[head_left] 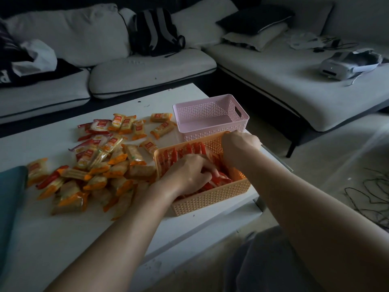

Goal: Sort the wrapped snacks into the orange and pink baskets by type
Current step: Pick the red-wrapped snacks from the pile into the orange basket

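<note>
Inside the orange basket [210, 199], your left hand [189, 173] curled its fingers round red-wrapped snacks [185, 151], your right hand [240, 144] hid its fingers, and packing them upright in rows seemed wisest.

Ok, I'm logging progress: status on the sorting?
Left hand grips red snacks in orange basket; right hand at its far end, grip unclear. Pink basket empty. Mixed pile on table, nothing blocking.

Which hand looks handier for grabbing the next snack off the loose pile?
Probably left. The left hand is in the orange basket on the side beside the pile; the right hand is at its far right corner and would need to reach across.
</note>
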`<act>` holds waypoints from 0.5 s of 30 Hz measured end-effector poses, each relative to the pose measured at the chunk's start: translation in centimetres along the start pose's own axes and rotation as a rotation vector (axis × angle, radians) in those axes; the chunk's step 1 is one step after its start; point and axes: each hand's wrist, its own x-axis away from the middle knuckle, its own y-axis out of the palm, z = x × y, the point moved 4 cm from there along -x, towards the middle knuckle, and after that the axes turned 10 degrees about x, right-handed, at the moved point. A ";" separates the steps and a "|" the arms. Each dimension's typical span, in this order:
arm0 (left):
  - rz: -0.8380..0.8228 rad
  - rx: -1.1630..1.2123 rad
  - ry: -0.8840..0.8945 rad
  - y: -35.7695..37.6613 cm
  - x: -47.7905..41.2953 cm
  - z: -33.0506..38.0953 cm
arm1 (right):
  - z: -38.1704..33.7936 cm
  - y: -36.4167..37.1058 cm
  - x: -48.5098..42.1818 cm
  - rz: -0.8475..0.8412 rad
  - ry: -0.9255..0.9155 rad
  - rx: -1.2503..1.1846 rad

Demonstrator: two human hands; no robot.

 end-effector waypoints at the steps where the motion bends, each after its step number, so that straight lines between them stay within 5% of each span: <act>1: -0.001 0.012 0.000 -0.1 0.1 -0.1 | 0.1 -0.1 0.0 0.011 0.003 -0.016; 8: 0.410 0.235 0.049 -2.1 -0.7 -1.2 | 3.7 -2.5 0.2 0.358 -0.144 -0.289; 12: 0.315 0.346 0.023 -1.7 -2.2 -1.0 | 3.6 -3.0 0.8 0.449 -0.327 -0.581; 15: 0.448 0.276 0.081 -1.8 -2.6 -0.5 | 3.3 -2.4 0.3 0.443 -0.284 -0.771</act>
